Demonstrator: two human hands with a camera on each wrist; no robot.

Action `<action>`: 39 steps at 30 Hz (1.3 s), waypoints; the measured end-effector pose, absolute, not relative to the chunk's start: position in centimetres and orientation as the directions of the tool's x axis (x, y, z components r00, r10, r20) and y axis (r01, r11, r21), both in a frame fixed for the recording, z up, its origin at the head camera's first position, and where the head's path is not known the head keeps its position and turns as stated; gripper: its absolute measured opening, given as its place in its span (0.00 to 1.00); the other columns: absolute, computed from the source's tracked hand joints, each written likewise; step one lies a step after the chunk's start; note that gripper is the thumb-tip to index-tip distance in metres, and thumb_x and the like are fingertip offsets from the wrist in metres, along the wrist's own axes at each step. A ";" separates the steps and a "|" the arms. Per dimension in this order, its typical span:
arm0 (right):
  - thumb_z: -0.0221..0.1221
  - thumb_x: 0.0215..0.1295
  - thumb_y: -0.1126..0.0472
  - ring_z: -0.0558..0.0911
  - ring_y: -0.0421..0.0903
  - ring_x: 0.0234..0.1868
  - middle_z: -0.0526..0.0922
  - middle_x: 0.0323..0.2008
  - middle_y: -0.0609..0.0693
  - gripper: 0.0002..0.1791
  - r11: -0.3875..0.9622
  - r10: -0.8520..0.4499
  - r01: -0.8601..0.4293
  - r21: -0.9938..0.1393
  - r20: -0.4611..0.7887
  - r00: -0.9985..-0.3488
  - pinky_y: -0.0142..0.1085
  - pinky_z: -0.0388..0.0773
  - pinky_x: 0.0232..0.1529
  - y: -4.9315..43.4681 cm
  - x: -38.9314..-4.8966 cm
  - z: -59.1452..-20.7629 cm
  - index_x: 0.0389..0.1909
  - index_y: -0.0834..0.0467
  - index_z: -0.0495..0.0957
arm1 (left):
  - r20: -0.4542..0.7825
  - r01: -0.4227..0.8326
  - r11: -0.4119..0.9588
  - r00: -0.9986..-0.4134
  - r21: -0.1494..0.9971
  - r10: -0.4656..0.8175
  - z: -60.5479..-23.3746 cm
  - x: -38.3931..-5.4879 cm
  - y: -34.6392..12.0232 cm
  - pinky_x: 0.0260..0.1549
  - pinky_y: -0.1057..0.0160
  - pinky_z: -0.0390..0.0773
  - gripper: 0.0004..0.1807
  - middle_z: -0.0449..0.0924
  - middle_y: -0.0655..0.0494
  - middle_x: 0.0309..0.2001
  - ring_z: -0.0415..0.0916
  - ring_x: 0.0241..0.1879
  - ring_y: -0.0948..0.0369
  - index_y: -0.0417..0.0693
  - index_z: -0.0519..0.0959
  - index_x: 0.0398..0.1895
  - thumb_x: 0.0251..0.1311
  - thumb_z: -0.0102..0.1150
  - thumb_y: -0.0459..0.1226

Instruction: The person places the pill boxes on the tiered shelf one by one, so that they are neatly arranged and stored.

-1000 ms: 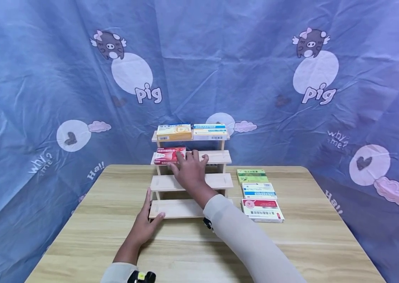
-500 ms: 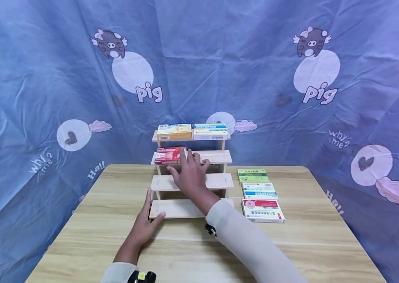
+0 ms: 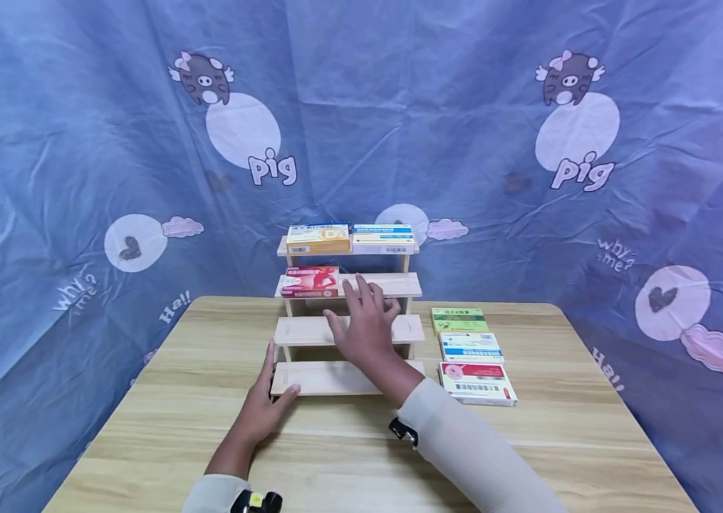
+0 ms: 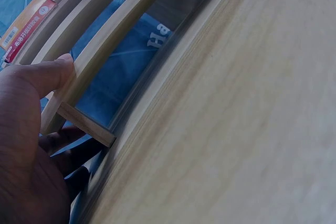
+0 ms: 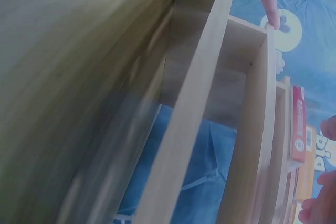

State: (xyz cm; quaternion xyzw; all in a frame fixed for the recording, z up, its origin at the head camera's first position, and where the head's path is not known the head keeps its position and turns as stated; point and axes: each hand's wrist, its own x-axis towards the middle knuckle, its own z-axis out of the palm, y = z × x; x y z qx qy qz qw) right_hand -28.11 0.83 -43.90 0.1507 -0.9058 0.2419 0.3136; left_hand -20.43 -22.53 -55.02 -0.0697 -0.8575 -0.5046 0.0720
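Note:
A four-step wooden display rack point(image 3: 335, 379) stands on the table. My left hand point(image 3: 261, 410) grips the left end of its lowest step, thumb on the front edge and fingers round the side. On the second step from the top, toward the left, lies a red medicine box point(image 3: 311, 281). My right hand point(image 3: 369, 328) hovers over the steps just right of that box, fingers spread and holding nothing. In the right wrist view, the red box point(image 5: 298, 124) lies apart from the right fingertips point(image 5: 315, 208).
The top step carries a yellow-and-white medicine box point(image 3: 318, 238) beside a blue-and-white one point(image 3: 383, 239). Right of the rack, a green box point(image 3: 459, 320), another blue-and-white box point(image 3: 471, 348) and a red-and-white box point(image 3: 478, 383) form a column. A blue printed curtain point(image 3: 348, 107) hangs behind.
My right hand has come off the red medicine box and moved right and a little toward me. The box stays on its step; my left hand keeps its hold on the rack.

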 end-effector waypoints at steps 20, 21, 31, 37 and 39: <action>0.72 0.68 0.51 0.64 0.66 0.76 0.65 0.78 0.64 0.35 0.755 -0.078 -0.507 -0.416 0.711 -0.698 0.73 0.56 0.63 8.2 -26.7 -44.9 0.74 0.59 0.77 | 0.199 0.195 0.483 -0.979 0.854 0.043 -54.8 -20.2 -22.4 0.80 0.29 0.58 0.61 0.55 0.31 0.86 0.58 0.83 0.33 0.69 0.31 0.92 0.75 0.69 0.43; 0.71 0.68 0.52 0.64 0.66 0.75 0.66 0.78 0.64 0.35 0.754 -0.073 -0.506 -0.419 0.712 -0.699 0.73 0.56 0.63 8.6 -26.7 -45.0 0.73 0.59 0.77 | 0.204 0.200 0.484 -0.978 0.852 0.044 -54.8 -20.2 -22.4 0.80 0.29 0.58 0.60 0.55 0.31 0.86 0.58 0.83 0.33 0.68 0.31 0.92 0.75 0.69 0.43; 0.71 0.64 0.57 0.65 0.71 0.75 0.66 0.77 0.68 0.35 0.731 0.032 -0.504 -0.461 0.761 -0.648 0.73 0.54 0.61 12.5 -27.2 -45.7 0.72 0.61 0.77 | 0.192 0.192 0.480 -0.980 0.856 0.049 -54.5 -20.1 -22.3 0.81 0.30 0.56 0.59 0.55 0.31 0.86 0.57 0.84 0.34 0.67 0.32 0.92 0.76 0.67 0.44; 0.71 0.65 0.57 0.64 0.72 0.74 0.65 0.77 0.69 0.35 0.720 0.037 -0.501 -0.480 0.748 -0.663 0.72 0.53 0.59 14.2 -26.7 -46.4 0.72 0.61 0.77 | 0.190 0.186 0.481 -0.981 0.857 0.041 -54.7 -20.1 -22.3 0.80 0.30 0.58 0.60 0.57 0.31 0.85 0.59 0.83 0.34 0.69 0.31 0.92 0.76 0.68 0.43; 0.71 0.65 0.57 0.64 0.73 0.74 0.65 0.77 0.69 0.34 0.720 0.038 -0.502 -0.479 0.749 -0.661 0.72 0.53 0.59 14.8 -26.5 -46.7 0.72 0.61 0.77 | 0.187 0.184 0.478 -0.982 0.859 0.042 -54.8 -20.2 -22.3 0.81 0.30 0.58 0.60 0.58 0.31 0.85 0.59 0.83 0.34 0.70 0.31 0.92 0.76 0.68 0.43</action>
